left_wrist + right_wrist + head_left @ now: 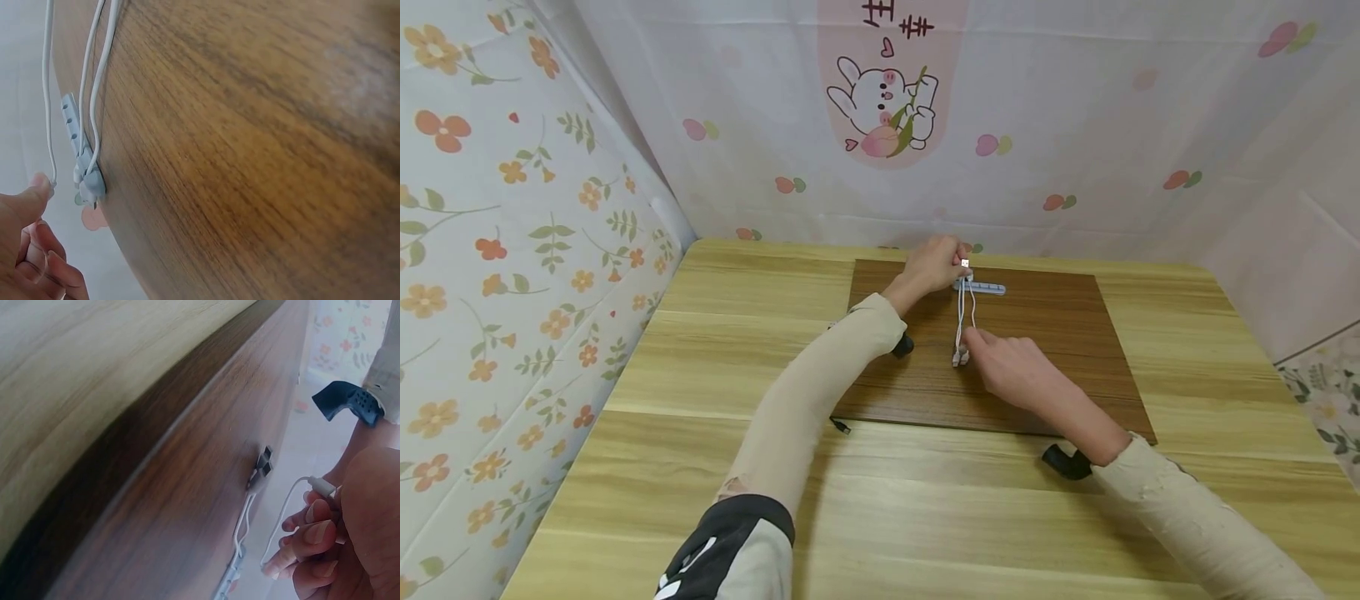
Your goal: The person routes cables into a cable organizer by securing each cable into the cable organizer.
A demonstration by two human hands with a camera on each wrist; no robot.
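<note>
Near the far edge of the tabletop (760, 325), a white cable (45, 94) is pinched by the left grip (934, 265), its plug (322, 486) by the right grip (1011, 367).

"Board (1067, 333)?"
"On the table (925, 517), curtain (1060, 179) behind. Clip strip (988, 288) near board's far edge."
"Hands?"
"Left hand (934, 265) just left of strip; right hand (1011, 367) nearer, cable (45, 87) between them."

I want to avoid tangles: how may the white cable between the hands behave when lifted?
Probably floppy: the cable bends in a loose curve. Likely light, as it looks thin. Its plug looks thicker, so may be stiffer.
</note>
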